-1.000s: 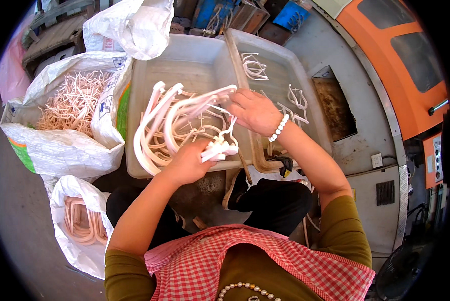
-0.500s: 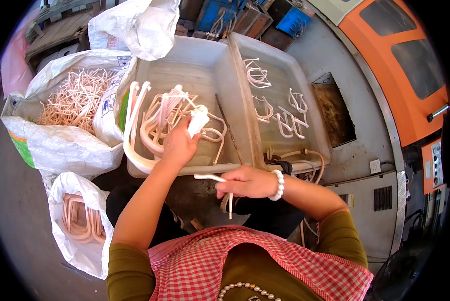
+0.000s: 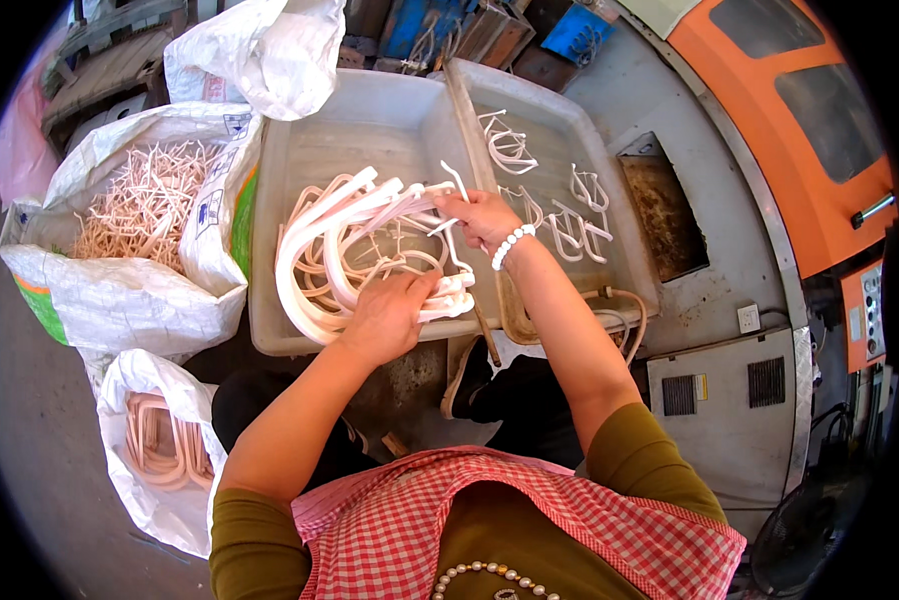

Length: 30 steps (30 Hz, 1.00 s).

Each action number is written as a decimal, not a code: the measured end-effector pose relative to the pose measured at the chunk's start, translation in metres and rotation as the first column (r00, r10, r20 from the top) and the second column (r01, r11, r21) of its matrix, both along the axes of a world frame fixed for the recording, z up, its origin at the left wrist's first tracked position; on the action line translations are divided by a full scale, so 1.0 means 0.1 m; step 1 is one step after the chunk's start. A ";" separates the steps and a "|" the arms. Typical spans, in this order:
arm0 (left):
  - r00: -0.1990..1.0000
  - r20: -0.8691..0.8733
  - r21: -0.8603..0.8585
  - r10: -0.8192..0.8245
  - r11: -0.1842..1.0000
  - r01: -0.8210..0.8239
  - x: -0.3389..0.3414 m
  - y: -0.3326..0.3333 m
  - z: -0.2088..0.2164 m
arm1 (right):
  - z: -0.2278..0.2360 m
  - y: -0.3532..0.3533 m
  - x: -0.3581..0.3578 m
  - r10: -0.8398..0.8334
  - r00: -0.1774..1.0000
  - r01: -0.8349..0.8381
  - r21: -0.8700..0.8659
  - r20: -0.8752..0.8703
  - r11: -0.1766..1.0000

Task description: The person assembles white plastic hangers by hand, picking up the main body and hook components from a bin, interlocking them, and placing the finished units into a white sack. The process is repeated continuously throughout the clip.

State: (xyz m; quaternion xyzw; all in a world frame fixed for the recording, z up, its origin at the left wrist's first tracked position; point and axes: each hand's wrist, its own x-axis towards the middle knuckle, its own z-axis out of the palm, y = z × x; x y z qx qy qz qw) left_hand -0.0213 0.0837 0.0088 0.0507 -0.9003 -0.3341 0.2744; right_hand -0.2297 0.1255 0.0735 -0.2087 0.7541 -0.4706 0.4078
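Observation:
My left hand (image 3: 389, 315) is closed round a bundle of curved, pale pink-white plastic pieces (image 3: 304, 250), near their thick ends. The bundle bows leftward over the left basin. My right hand (image 3: 484, 220), a white bead bracelet at its wrist, pinches a thin bent white plastic strip (image 3: 456, 180) beside the bundle's far ends; whether its fingers also grip the bundle is hidden. Beneath the bundle, more looped thin pieces (image 3: 389, 265) lie in the left basin.
The left basin (image 3: 269, 200) adjoins a right basin (image 3: 609, 150) holding several curved white pieces. Woven sacks stand at left, one with short offcuts (image 3: 154, 200), another with bent pink pieces (image 3: 159, 440). A stick (image 3: 486, 335) leans at the divider; an orange machine (image 3: 779, 130) stands right.
My right hand has moved up and forward to the bundle. My left hand has shifted nearer and slightly right; the bundle's ends have swung round to the right.

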 end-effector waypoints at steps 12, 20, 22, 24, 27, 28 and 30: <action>0.993 -0.002 0.969 0.120 0.246 -0.027 -0.07 -0.22 -0.02 | -0.10 0.39 0.38 -0.398 0.859 0.208 -0.490 -0.323 0.847; 0.948 0.309 0.711 -0.082 0.681 -0.173 0.05 -0.14 0.02 | 0.14 0.47 0.94 -0.064 0.179 -0.487 -0.145 -0.982 0.861; 0.916 0.397 0.594 -0.064 0.778 -0.203 0.02 -0.05 0.04 | 0.20 0.30 0.86 -0.023 0.155 -0.516 -0.101 -0.988 0.851; 0.875 0.483 0.461 -0.029 0.858 -0.226 0.01 0.02 0.07 | 0.19 0.17 0.80 0.084 0.146 -0.504 -0.001 -0.986 0.863; 0.912 0.409 0.433 0.001 0.880 -0.195 0.03 -0.03 0.09 | 0.20 -0.02 0.60 0.178 0.500 -0.327 0.005 -0.848 0.945; 0.927 0.374 0.397 0.021 0.900 -0.180 0.04 -0.05 0.09 | 0.23 -0.08 0.53 0.171 0.651 -0.233 0.019 -0.740 0.972; 0.932 0.361 0.493 0.016 0.846 -0.206 0.09 -0.11 0.17 | 0.23 -0.07 0.38 0.018 0.849 -0.160 -0.226 -0.529 0.961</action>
